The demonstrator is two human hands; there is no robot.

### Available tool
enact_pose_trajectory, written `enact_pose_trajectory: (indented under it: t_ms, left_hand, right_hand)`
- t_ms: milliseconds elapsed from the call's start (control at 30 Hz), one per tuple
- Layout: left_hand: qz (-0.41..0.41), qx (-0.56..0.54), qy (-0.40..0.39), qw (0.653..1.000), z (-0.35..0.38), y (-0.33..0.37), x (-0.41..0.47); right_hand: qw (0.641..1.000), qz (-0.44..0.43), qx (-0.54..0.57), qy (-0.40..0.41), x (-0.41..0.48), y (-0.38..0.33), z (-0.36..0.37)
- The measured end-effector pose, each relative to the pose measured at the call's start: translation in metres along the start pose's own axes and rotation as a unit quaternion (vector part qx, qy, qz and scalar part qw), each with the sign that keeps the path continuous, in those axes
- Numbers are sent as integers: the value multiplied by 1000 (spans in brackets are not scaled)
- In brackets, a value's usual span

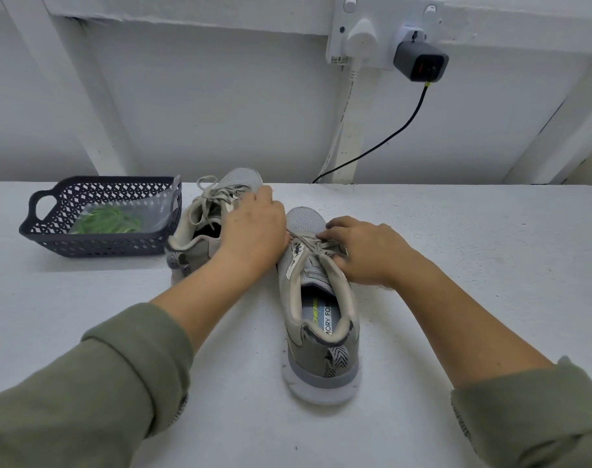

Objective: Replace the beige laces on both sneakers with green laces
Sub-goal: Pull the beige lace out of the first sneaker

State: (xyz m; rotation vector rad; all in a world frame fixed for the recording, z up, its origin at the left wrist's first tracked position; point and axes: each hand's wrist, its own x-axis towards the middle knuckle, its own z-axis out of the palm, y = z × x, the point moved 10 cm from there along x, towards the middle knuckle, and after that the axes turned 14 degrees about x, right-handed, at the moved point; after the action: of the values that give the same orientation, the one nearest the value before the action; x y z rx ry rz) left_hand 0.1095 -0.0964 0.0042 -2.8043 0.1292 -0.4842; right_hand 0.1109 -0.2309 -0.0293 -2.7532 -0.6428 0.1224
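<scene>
early stage: nearer sneaker (321, 336) and farther sneaker (193, 239), mid-counter (457, 265) toward its far edge, both carry beige laces (316, 246); green laces (108, 220) sit bagged in the basket (95, 247) at the far-left corner; right hand (365, 253) fingers (335, 231) pinch the nearer sneaker's laces, left hand (254, 231) grip cannot be told.

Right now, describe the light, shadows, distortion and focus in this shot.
Head view: soft, even light, no glare; faint shadows beside the basket and near sneaker on the table; the wide lens stretches the sleeves at the lower corners; left hand, right hand and laces look sharp.
</scene>
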Motion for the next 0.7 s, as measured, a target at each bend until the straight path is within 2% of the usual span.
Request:
enact_pose_trajectory:
  t_ms: [67, 100, 167, 233, 500, 700]
  left_hand:
    - [37, 29, 37, 998, -11, 13, 0]
    - [81, 5, 46, 996, -17, 21, 2]
    - [164, -51, -4, 985, -17, 34, 5]
    - [203, -48, -59, 976, -13, 40, 7]
    - [227, -49, -89, 968, 4, 40, 7]
    - [238, 2, -1, 971, -5, 40, 7]
  right_hand:
    - [1000, 2, 2, 1, -1, 0, 0]
    - [1000, 2, 1, 1, -1, -1, 0]
    - [1000, 1, 2, 0, -1, -1, 0]
    - [1000, 2, 4, 1, -1, -1, 0]
    - [1000, 6, 5, 0, -1, 0, 2]
    - [1000, 11, 7, -1, -1, 1, 2]
